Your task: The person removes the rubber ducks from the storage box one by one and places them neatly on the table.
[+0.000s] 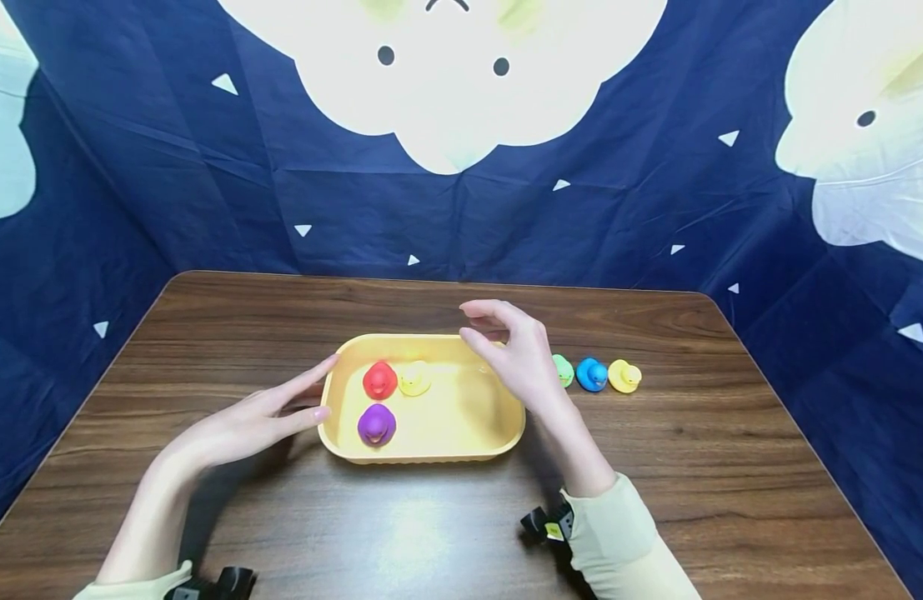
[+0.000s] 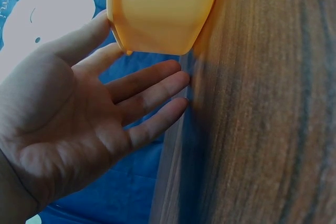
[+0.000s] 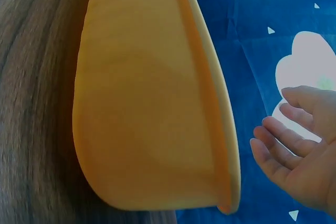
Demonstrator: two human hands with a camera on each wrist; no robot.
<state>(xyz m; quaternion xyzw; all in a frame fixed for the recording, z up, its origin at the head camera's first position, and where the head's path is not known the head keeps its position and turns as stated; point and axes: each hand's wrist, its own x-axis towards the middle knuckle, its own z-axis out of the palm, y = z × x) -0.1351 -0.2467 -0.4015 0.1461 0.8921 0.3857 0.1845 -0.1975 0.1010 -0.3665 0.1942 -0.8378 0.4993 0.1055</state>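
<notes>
A yellow plastic tray [image 1: 461, 421] lies on the table, holding a red rubber duck [image 1: 379, 381], a pale yellow duck [image 1: 413, 380] and a purple duck [image 1: 376, 425] in its left half. My left hand [image 1: 243, 425] is at the tray's left end, thumb and index fingertips at the rim, the other fingers extended below it in the left wrist view. Over the tray's right end hovers my right hand [image 1: 523, 354], fingers loosely bent and nothing in them. The right wrist view shows that hand [image 3: 304, 153] apart from the tray's rim.
Right of the tray, a green duck [image 1: 564, 371], partly hidden by the right hand, a blue duck [image 1: 592, 375] and a yellow duck [image 1: 624, 377] stand in a row on the brown wooden table [image 1: 731, 467]. Blue cloth [image 1: 341, 200] with white clouds hangs behind the table.
</notes>
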